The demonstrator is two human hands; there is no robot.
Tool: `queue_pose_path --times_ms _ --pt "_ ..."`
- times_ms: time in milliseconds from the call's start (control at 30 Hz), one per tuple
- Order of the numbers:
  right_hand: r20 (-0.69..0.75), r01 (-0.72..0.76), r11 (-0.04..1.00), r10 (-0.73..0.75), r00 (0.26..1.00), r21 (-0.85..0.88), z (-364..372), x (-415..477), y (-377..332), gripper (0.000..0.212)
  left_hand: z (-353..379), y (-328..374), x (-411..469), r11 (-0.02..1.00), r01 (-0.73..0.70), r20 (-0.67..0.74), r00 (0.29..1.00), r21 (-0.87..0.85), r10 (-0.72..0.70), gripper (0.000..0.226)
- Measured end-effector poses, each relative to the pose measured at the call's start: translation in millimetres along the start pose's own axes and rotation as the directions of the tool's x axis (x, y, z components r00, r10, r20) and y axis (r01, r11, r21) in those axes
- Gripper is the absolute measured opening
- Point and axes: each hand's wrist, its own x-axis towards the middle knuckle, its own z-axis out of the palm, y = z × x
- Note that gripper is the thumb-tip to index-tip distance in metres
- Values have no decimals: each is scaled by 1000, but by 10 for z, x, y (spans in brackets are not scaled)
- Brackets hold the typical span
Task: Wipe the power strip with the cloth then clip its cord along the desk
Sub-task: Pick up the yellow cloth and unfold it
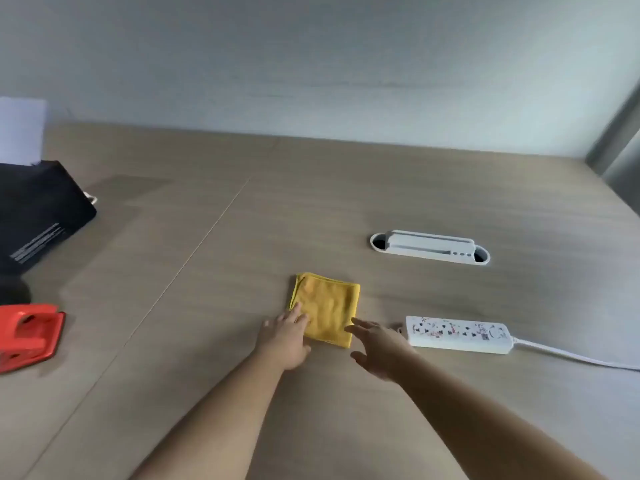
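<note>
A folded yellow cloth point(329, 308) lies flat on the wooden desk point(242, 237). My left hand point(285, 339) rests at the cloth's near left corner, fingertips touching its edge. My right hand point(377, 348) hovers at the cloth's near right corner, fingers spread, holding nothing. To the right lies a white power strip point(459, 334) with stained sockets. Its white cord point(571, 356) runs off toward the right edge of the view.
A white cable grommet point(429, 247) is set into the desk behind the power strip. At the left stand a black box point(38, 209) and a red plastic object point(27, 336). A wall runs along the desk's far edge.
</note>
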Motion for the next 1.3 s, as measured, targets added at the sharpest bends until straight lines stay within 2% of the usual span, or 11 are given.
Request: queue_pose_path --times_ms 100,267,333,500,600,767,900,933,1100,1200,1300 --pt "14 2 1000 -2 1000 -24 173 128 -84 52 155 -105 115 998 15 -30 999 -55 -17 59" --pt "-166 -79 997 75 983 -18 269 312 -135 24 260 -71 215 993 28 -267 962 -115 -59 30" --pt "-180 -96 995 87 980 -41 263 404 -118 21 238 -41 226 991 18 -292 955 -134 -57 21" --pt "-160 -115 992 107 981 -42 162 388 -106 23 68 47 145 1000 3 -196 981 9 -1 23" --pt "-254 -214 973 230 939 90 -200 343 -5 20 -385 196 102 992 -11 -131 991 -126 -6 27" --pt "-469 -87 927 264 843 366 -965 147 129 14 -1190 470 -16 807 -29 -101 994 -590 -39 15" --pt "-585 101 877 224 780 470 -1347 -254 92 8 -1591 816 -193 547 -93 -118 993 -832 -12 14" --pt "-575 147 850 205 792 506 -1403 -368 93 2 -1661 926 -230 496 -111 -133 991 -861 -10 15" --pt "-511 227 792 121 851 567 -1573 -855 247 21 -1889 1531 -407 437 -186 -237 969 -880 -65 18" --pt "-570 226 822 141 810 524 -1646 -1069 390 37 -1943 1830 -470 428 -206 -281 952 -880 -120 18" --pt "-640 227 865 132 757 447 -1721 -1215 534 29 -1962 2051 -493 377 -219 -292 945 -900 -149 22"
